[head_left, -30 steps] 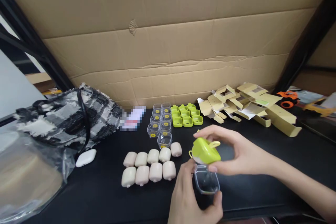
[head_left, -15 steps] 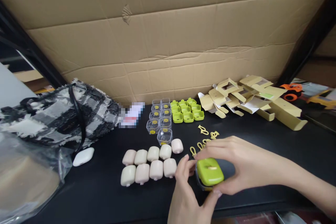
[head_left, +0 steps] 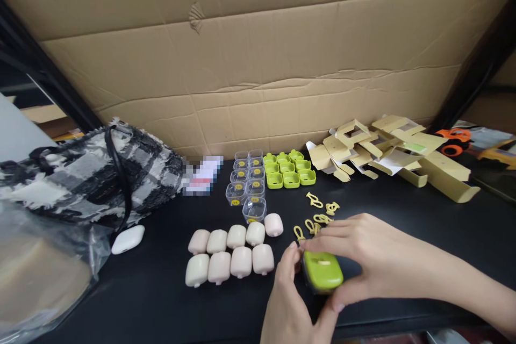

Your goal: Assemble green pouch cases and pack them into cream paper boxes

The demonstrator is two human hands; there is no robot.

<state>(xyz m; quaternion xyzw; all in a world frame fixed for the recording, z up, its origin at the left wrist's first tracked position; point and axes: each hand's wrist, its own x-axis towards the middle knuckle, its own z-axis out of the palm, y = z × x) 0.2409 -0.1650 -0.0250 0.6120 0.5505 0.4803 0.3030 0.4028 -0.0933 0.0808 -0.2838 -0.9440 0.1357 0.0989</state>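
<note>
A small box with a glossy green lid (head_left: 328, 275) is between my hands at the front of the black surface. A pale yellow tab pokes up through the slot on top, and the lid seems to cover a clear cup whose lower part is blurred. My right hand (head_left: 365, 252) grips the lid from above, fingers at the far edge and thumb at the near corner. Curled around the left and near sides, my left hand (head_left: 292, 303) holds the box too. Behind my right fingers lie several yellow loops (head_left: 315, 200).
Pale pink and cream rounded pieces (head_left: 241, 262) stand in rows to the left. Behind them are clear cups (head_left: 255, 209) and green lids (head_left: 291, 179). Opened cardboard boxes (head_left: 403, 145) are heaped at back right. A plaid bag (head_left: 153, 172) and white case (head_left: 128, 239) lie left.
The green lid now sits lower and more level over the cup, which shows less. Both hands have stayed around the box, with the left hand slightly further right.
</note>
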